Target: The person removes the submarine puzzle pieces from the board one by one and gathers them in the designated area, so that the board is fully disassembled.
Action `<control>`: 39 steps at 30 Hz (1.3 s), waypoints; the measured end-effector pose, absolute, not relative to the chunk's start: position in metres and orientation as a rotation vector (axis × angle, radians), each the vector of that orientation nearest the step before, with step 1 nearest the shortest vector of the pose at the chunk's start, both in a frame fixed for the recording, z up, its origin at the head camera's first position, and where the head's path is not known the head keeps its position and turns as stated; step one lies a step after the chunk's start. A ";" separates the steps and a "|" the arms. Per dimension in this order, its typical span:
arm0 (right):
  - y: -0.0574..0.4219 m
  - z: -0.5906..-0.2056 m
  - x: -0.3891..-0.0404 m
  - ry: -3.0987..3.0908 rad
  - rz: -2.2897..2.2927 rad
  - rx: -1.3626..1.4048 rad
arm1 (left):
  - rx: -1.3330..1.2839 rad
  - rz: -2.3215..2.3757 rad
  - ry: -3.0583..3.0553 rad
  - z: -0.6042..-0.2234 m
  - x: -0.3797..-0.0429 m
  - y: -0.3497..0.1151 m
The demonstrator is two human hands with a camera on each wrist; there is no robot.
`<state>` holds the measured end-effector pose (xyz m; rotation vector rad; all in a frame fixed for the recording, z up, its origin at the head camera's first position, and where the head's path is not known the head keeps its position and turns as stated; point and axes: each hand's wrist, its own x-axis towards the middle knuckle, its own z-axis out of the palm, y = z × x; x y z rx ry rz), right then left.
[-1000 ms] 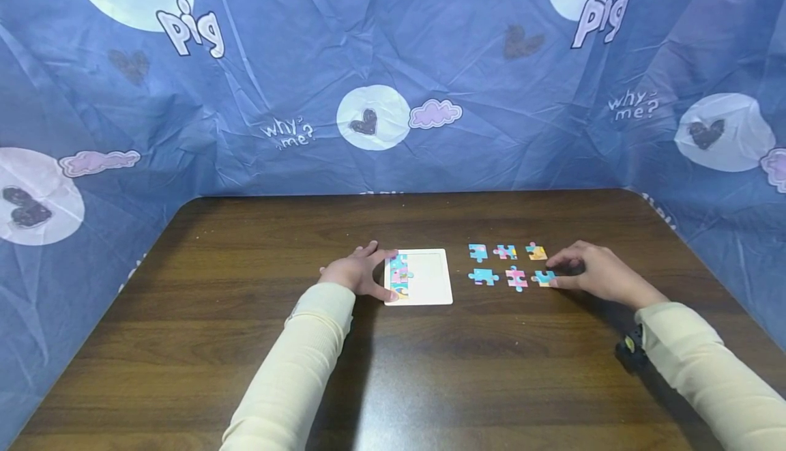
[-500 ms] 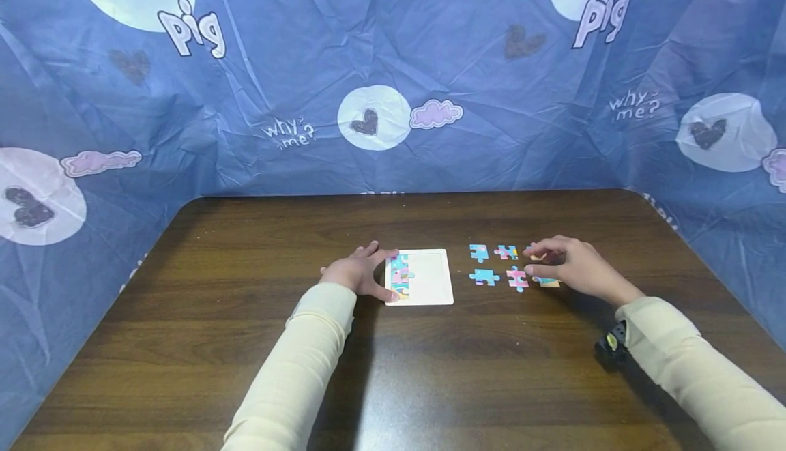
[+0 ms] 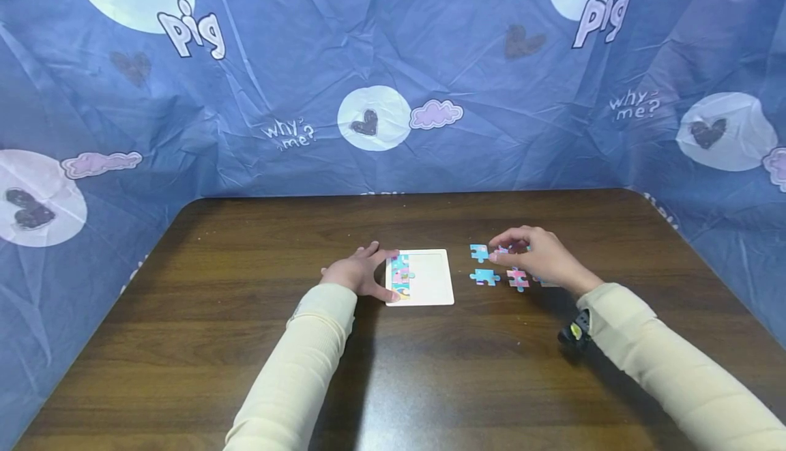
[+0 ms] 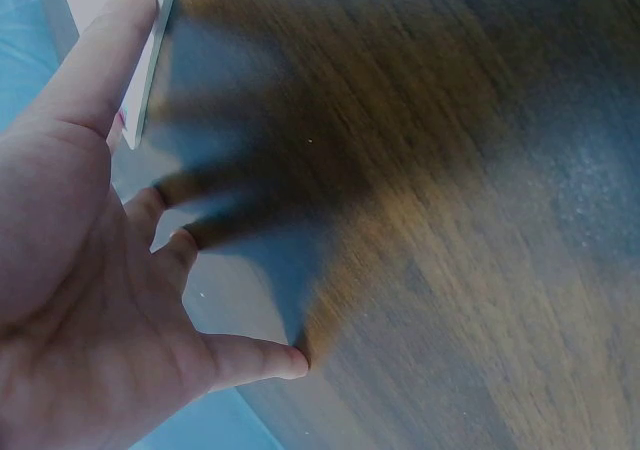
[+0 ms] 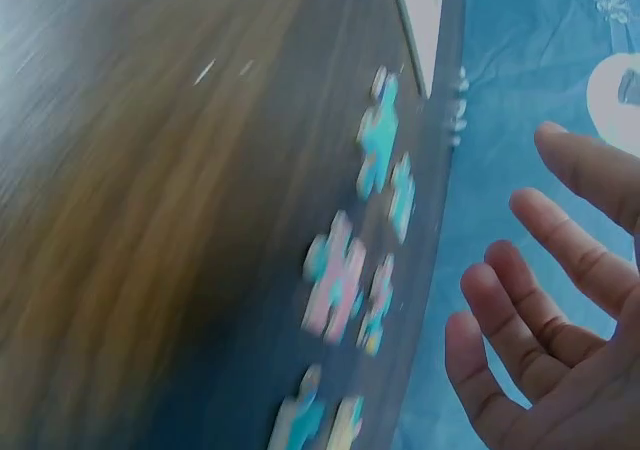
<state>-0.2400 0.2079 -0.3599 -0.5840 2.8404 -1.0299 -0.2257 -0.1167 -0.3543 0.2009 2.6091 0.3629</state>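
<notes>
A white puzzle tray (image 3: 432, 280) lies on the table, with joined puzzle pieces (image 3: 401, 275) along its left side. My left hand (image 3: 356, 275) spans the tray's left end, thumb and index finger resting on its near and far corners. In the left wrist view the thumb reaches onto the tray while the other fingers are spread. My right hand (image 3: 546, 260) hovers over the loose pieces, partly hiding several of them. Its fingers look relaxed and hold nothing in the right wrist view. Two blue pieces (image 3: 485, 277) and a pink piece (image 3: 518, 278) show beside it.
The loose puzzle pieces lie in two rows on the dark wooden table (image 3: 245, 355), right of the tray. A blue printed cloth (image 3: 276, 62) hangs behind and along both sides. On the right wrist is a dark strapped device (image 3: 575, 328).
My right hand has moved left over the loose pieces, from the right end of the rows toward the tray. The pieces stay where they were, and my left hand keeps its place.
</notes>
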 end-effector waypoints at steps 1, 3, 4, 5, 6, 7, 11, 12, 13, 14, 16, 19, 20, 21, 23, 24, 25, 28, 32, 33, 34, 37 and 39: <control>0.204 -0.359 -0.241 2.839 -1.030 -0.582 | 0.199 0.364 2.609 -0.354 -0.226 -0.117; 0.195 -0.358 -0.242 2.812 -1.052 -0.563 | 0.197 0.364 2.609 -0.354 -0.226 -0.117; 0.191 -0.358 -0.243 2.808 -1.054 -0.566 | 0.195 0.365 2.609 -0.354 -0.226 -0.116; 0.187 -0.358 -0.243 2.805 -1.050 -0.572 | 0.193 0.365 2.609 -0.354 -0.225 -0.116; 0.183 -0.358 -0.244 2.804 -1.046 -0.580 | 0.193 0.364 2.608 -0.354 -0.226 -0.116; 0.179 -0.358 -0.245 2.805 -1.040 -0.584 | 0.192 0.364 2.608 -0.354 -0.226 -0.116; 0.164 -0.360 -0.248 2.809 -1.018 -0.597 | 0.189 0.363 2.604 -0.354 -0.226 -0.116; 0.160 -0.361 -0.248 2.803 -1.022 -0.592 | 0.190 0.363 2.604 -0.354 -0.226 -0.116; 0.156 -0.361 -0.249 2.795 -1.023 -0.585 | 0.191 0.362 2.604 -0.354 -0.226 -0.116; 0.152 -0.361 -0.249 2.785 -1.026 -0.579 | 0.193 0.363 2.604 -0.355 -0.226 -0.116; 0.144 -0.361 -0.249 2.770 -1.024 -0.569 | 0.194 0.362 2.607 -0.355 -0.227 -0.117; 0.134 -0.362 -0.250 2.757 -1.011 -0.570 | 0.198 0.363 2.612 -0.356 -0.227 -0.117; 0.131 -0.362 -0.250 2.756 -1.006 -0.572 | 0.198 0.364 2.613 -0.356 -0.227 -0.117; 0.127 -0.362 -0.251 2.754 -1.001 -0.571 | 0.198 0.363 2.616 -0.356 -0.227 -0.117; 0.122 -0.363 -0.251 2.751 -0.995 -0.577 | 0.201 0.362 2.619 -0.356 -0.227 -0.117; 0.120 -0.364 -0.252 2.750 -0.994 -0.576 | 0.202 0.361 2.620 -0.356 -0.228 -0.117; 0.117 -0.365 -0.252 2.745 -0.997 -0.569 | 0.202 0.360 2.620 -0.356 -0.228 -0.117; 0.109 -0.367 -0.253 2.730 -0.999 -0.561 | 0.201 0.358 2.617 -0.356 -0.228 -0.117; 0.096 -0.370 -0.252 2.721 -0.968 -0.555 | 0.198 0.356 2.607 -0.355 -0.228 -0.118; 0.093 -0.370 -0.252 2.724 -0.953 -0.559 | 0.199 0.355 2.606 -0.355 -0.228 -0.118; 0.090 -0.371 -0.252 2.730 -0.932 -0.572 | 0.200 0.354 2.605 -0.355 -0.228 -0.118; 0.081 -0.372 -0.251 2.741 -0.871 -0.587 | 0.199 0.347 2.600 -0.356 -0.228 -0.119; 0.076 -0.372 -0.250 2.752 -0.834 -0.593 | 0.203 0.344 2.601 -0.355 -0.228 -0.119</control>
